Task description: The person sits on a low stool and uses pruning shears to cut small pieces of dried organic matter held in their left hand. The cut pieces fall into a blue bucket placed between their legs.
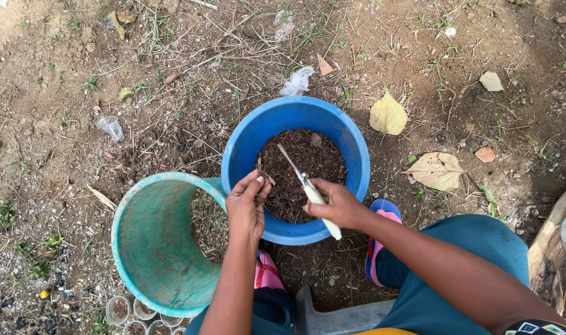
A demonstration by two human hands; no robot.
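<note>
Bare brown ground (59,93), strewn with dry grass, small stones and scraps of litter, fills the whole view from the head camera. On it, left of centre, a large green tub (147,248) lies tipped on its side with its open mouth facing the viewer and a thin layer of dark soil on its lower wall. Just beside it, touching or almost touching its rim, stands a blue bucket (242,139), upright and partly filled with dark brown potting mix (317,162) of soil and chips. The person's legs in teal trousers (481,248) and pink sandals (267,273) frame the near edge of the bucket, with a grey stool edge (332,319) between them. Dry yellow leaves (388,115) lie on the ground to the right of the bucket, and a few small round pots (134,310) sit below the green tub. The left hand (245,208) hangs over the bucket's near rim, its fingers drawn together and pinching a small bit of brown material (265,178) at the tips. The right hand (338,203) is over the mix too, fingers wrapped tight around the pale handle of a narrow trowel (304,183), whose thin metal blade points up and left over the potting mix.
</note>
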